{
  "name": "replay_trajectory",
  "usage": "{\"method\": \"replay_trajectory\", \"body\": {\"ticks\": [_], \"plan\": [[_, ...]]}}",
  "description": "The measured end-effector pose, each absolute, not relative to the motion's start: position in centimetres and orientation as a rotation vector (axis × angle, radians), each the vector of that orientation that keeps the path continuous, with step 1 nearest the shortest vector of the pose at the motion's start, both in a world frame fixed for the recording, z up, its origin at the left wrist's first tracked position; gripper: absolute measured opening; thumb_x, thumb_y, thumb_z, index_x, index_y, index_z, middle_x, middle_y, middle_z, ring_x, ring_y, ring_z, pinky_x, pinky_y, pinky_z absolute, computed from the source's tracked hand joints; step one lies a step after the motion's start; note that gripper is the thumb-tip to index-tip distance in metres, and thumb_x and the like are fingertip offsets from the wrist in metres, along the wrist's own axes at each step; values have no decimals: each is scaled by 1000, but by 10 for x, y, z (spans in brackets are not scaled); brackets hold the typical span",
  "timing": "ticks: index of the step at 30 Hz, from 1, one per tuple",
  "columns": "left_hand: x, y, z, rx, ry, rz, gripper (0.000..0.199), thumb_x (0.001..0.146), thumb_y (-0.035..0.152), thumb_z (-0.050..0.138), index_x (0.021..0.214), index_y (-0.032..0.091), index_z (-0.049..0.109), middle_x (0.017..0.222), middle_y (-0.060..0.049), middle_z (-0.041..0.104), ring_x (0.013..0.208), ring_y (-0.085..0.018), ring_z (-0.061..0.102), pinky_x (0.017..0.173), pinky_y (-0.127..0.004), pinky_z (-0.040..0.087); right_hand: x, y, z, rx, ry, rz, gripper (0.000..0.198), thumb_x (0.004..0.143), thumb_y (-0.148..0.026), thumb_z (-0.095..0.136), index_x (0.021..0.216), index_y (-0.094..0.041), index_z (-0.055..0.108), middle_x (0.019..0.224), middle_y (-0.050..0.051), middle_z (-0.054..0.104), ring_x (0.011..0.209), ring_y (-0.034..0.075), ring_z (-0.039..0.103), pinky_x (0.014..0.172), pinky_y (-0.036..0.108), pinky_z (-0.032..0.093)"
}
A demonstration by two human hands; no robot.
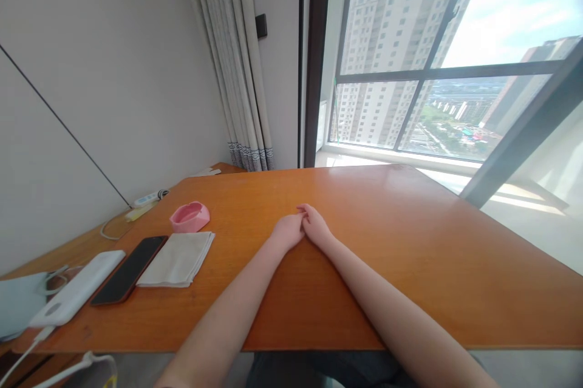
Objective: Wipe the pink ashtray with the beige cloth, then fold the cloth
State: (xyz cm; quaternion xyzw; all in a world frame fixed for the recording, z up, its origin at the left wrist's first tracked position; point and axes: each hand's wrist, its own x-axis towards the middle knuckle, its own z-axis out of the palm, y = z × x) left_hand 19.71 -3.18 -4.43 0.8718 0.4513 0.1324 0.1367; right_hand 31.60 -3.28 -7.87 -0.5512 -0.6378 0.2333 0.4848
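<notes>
On the orange-brown wooden table [410, 254], my left hand [288, 231] and my right hand [316, 226] rest together near the middle, touching at the fingers. The fingers of my right hand lie over those of my left, which are partly hidden. Both hands look closed, with no object visible in them. To their left lies a folded light-grey cloth [177, 259]. A pink ashtray [190, 218] sits just behind the cloth, and a dark smartphone [132, 269] lies along the cloth's left side.
A white power bank [82, 288] with a cable plugged in lies left of the phone. Beyond it are a pale pouch-like item [20, 303] and a power strip [146, 199] by the wall. A curtain [237, 60] and a large window [423, 72] stand behind the table.
</notes>
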Motion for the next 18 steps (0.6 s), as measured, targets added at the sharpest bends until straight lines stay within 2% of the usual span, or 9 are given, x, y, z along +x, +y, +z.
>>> {"method": "replay_trajectory", "body": {"ticks": [2,5,18], "plan": [[208,-28,-52,2494,1353,386,27,84,20,41,103,15,59,95,-14,67,88,-25,63,74,-33,45,318,-35,-84,-1346,-1656,510,34,69,-6,39,95,-20,56,98,5,60,98,17,54,93,35,40],[212,-26,-60,2467,1401,410,27,86,20,37,100,14,59,94,-16,67,88,-26,64,74,-34,45,319,-37,-85,-1389,-1716,494,31,70,-6,39,91,-20,58,94,5,61,95,17,54,90,34,41],[197,-28,-62,2418,1255,506,27,77,17,46,99,18,61,98,-9,68,91,-23,62,75,-30,45,315,-40,-78,-1460,-1779,489,27,70,-7,40,86,-20,57,90,4,60,90,18,53,85,32,41]]}}
